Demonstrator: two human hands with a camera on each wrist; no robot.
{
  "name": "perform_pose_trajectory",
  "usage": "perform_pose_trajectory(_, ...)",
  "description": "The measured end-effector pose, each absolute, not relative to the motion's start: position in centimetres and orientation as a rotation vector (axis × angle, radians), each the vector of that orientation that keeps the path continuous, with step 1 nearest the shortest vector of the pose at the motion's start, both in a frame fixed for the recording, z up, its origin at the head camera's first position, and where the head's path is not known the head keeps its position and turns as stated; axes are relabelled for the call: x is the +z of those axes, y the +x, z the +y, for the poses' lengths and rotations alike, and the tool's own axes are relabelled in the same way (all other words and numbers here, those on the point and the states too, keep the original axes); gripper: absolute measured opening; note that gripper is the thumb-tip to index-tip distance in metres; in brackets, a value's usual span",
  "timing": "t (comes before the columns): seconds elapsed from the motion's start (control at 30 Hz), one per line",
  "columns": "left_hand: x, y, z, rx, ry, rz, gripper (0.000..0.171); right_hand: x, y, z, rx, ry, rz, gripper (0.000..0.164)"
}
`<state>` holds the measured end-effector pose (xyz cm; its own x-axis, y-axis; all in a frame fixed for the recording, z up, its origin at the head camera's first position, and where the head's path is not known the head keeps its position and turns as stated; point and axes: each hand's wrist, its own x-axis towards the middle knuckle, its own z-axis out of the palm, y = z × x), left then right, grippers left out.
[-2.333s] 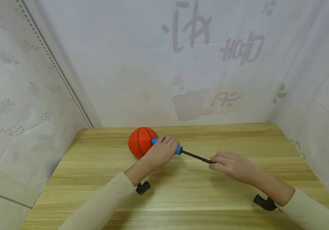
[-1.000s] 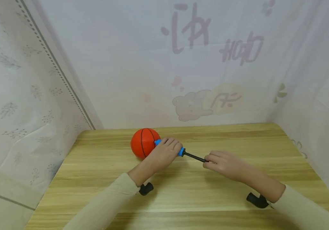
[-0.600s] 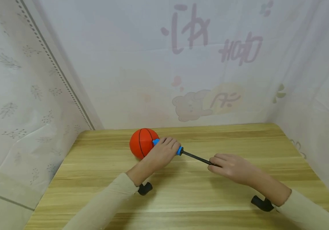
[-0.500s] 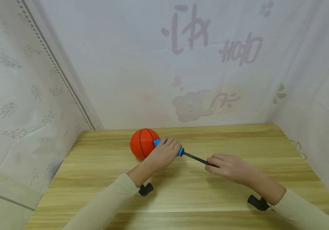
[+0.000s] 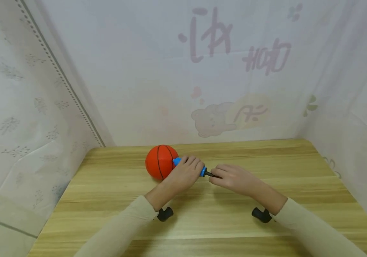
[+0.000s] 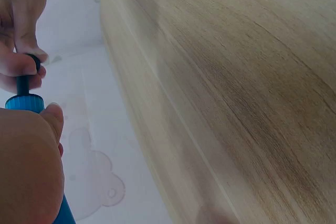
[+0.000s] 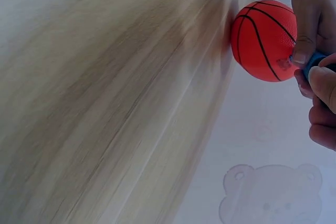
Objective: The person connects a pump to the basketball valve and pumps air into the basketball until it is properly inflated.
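A small orange-red ball (image 5: 159, 162) with black basketball lines rests on the wooden table, left of centre. Against its right side sits the tip of a blue hand pump (image 5: 203, 172). My left hand (image 5: 185, 174) wraps round the pump's blue barrel, hiding most of it. At the barrel's other end, my right hand (image 5: 233, 179) grips the end of the black rod, with only a short length of rod showing between the hands. The left wrist view shows the ribbed blue cap (image 6: 24, 102) just beyond the left thumb.
The wooden table (image 5: 222, 221) reaches back to a pale printed cloth (image 5: 144, 78), which also hangs at both sides. Under each wrist is a black curved mount, the left one (image 5: 165, 214) and the right one (image 5: 261, 215).
The right hand has slid left toward the left hand, after drawing back shortly before, and the rod has gone into the barrel. Left hand and ball stay almost in place.
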<state>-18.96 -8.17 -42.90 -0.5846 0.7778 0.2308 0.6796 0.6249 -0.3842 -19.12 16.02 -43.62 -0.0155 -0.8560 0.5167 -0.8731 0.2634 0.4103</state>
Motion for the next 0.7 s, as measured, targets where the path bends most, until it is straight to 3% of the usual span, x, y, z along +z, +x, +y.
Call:
perform_pose_trajectory(0.27, -42.9, -19.4, -8.5, 0.333, -1.184, -2.497, 0.02, -43.7, -19.6, 16.1, 0.053, 1.562, -1.846, 0.04)
perform_pose_trajectory(0.7, -42.7, -19.6, -9.1, 0.269, -1.216, -2.479, 0.019, -43.5, -16.6, 21.7, 0.014, 1.597, -1.86, 0.036)
